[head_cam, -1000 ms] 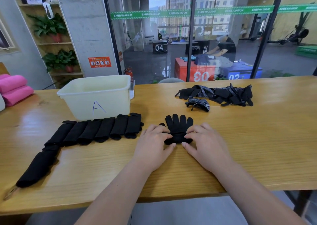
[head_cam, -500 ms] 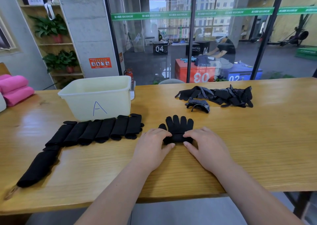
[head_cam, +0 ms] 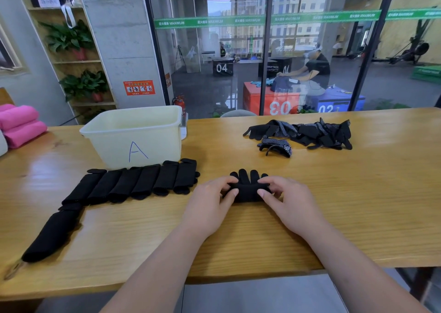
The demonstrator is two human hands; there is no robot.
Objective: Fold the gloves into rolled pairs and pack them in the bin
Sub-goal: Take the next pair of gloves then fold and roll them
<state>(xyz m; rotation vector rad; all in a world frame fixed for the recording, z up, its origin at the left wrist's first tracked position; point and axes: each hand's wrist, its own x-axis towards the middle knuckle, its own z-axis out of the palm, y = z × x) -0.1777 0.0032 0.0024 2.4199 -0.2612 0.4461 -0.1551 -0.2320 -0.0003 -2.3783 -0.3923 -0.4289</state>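
A black glove pair (head_cam: 247, 188) lies on the wooden table (head_cam: 358, 205) in front of me, its wrist end rolled up and its fingertips pointing away. My left hand (head_cam: 210, 205) grips the roll's left end, thumb under and fingers curled over it. My right hand (head_cam: 286, 203) grips the right end the same way. A row of several rolled black gloves (head_cam: 138, 184) lies to the left, in front of the cream bin (head_cam: 136, 136) marked "A". A heap of loose black gloves (head_cam: 303, 134) sits at the back right.
One longer black roll (head_cam: 50, 236) lies near the table's front left edge. Pink rolled towels (head_cam: 19, 124) sit at the far left. A glass wall stands behind the table.
Both hands have rolled the glove pair further away from me; the roll is thicker and fewer of the glove fingers show. My fingers now curl round the roll.
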